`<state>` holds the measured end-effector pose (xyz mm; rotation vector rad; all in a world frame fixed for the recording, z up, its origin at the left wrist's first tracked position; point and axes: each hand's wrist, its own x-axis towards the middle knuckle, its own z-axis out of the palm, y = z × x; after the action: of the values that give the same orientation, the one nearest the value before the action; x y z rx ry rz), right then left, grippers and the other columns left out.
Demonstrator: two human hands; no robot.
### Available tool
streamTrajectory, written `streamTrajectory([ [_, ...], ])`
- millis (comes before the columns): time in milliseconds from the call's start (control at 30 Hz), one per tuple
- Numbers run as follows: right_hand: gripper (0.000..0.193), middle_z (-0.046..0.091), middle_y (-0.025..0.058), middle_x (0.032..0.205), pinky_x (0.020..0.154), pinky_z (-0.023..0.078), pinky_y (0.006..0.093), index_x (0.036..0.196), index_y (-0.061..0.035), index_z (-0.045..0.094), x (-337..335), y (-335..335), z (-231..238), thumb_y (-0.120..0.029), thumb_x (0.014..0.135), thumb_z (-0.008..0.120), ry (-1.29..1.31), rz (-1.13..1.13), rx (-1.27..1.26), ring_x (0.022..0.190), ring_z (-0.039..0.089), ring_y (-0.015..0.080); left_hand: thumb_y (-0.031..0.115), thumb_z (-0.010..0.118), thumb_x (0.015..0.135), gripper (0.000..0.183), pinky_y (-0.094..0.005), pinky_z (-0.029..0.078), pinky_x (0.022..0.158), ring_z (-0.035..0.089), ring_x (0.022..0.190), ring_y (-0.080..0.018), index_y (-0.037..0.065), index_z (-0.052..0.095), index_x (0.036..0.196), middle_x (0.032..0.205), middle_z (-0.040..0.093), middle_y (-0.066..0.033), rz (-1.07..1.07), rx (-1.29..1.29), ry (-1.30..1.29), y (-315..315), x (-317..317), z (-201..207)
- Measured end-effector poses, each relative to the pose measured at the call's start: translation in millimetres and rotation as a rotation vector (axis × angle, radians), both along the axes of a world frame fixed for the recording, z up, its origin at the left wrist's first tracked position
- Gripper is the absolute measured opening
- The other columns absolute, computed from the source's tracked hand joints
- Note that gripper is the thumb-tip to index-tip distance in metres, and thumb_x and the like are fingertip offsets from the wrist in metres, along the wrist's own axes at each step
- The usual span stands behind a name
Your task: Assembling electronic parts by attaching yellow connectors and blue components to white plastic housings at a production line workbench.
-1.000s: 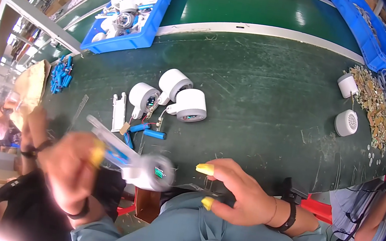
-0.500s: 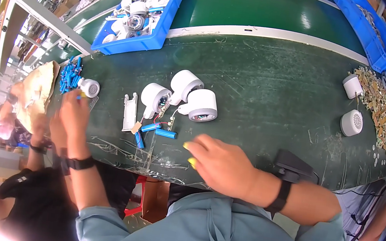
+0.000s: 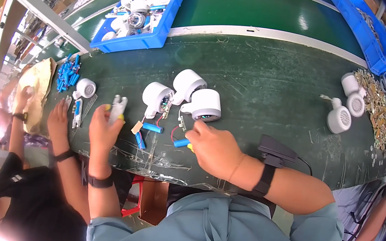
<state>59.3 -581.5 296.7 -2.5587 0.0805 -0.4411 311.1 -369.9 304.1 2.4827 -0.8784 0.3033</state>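
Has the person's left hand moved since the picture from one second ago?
Yes. The left hand, then off the near table edge holding a white part, now reaches onto the green table at the white tool.

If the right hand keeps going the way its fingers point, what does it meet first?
The right hand points up and left across the bench. First in line looks like the blue cylindrical cell at its fingertips, then the white round housing; depth is uncertain.
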Motion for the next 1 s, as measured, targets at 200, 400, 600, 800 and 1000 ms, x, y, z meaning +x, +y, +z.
streamTrajectory([
  [200,0.018,0.053,0.0076,0.092,0.058,0.050,0.0405,0.098,-0.0073,0.059,-61,-31,12,-0.009,0.082,0.066,0.075,-0.033,0.043,0.073,0.062,0.0282,0.004,0.072,0.072,0.052,-0.0340,0.050,0.078,0.058,0.083,-0.0228,-0.002,0.052,0.120,0.096,0.061,-0.0126,-0.285,-0.114,0.182,-3,-87,46],
  [400,0.023,0.058,0.0063,0.092,0.055,0.050,0.0368,0.104,-0.0080,0.060,-107,-39,24,-0.009,0.082,0.067,0.148,-0.274,0.019,0.068,0.062,0.0248,0.007,0.079,0.064,0.060,-0.0457,0.049,0.083,0.058,0.099,-0.0399,0.000,0.052,0.117,0.112,0.060,-0.0194,-0.739,0.123,0.194,-38,-145,26],
  [600,0.030,0.062,0.0061,0.100,0.057,0.052,0.0347,0.110,-0.0085,0.061,-124,-43,31,-0.006,0.080,0.066,0.092,-0.176,0.105,0.073,0.064,0.0237,0.008,0.080,0.065,0.065,-0.0469,0.046,0.089,0.057,0.102,-0.0400,0.000,0.050,0.123,0.115,0.059,-0.0190,-0.847,0.083,0.174,-60,-153,20],
  [800,0.032,0.059,0.0031,0.112,0.073,0.052,0.0306,0.110,-0.0108,0.063,-97,-70,27,-0.006,0.079,0.062,-0.042,0.213,-0.303,0.100,0.059,0.0201,0.004,0.080,0.065,0.070,-0.0456,0.044,0.092,0.056,0.105,-0.0380,0.000,0.049,0.127,0.114,0.062,-0.0164,-0.789,0.066,0.203,-38,-146,15],
  [1000,0.022,0.060,0.0028,0.111,0.086,0.048,0.0334,0.102,-0.0093,0.065,-73,-79,25,-0.010,0.080,0.060,0.030,0.430,-0.336,0.102,0.056,0.0203,0.000,0.080,0.066,0.072,-0.0442,0.045,0.091,0.057,0.104,-0.0353,0.002,0.047,0.130,0.113,0.067,-0.0132,-0.645,0.007,0.254,-12,-146,10],
])
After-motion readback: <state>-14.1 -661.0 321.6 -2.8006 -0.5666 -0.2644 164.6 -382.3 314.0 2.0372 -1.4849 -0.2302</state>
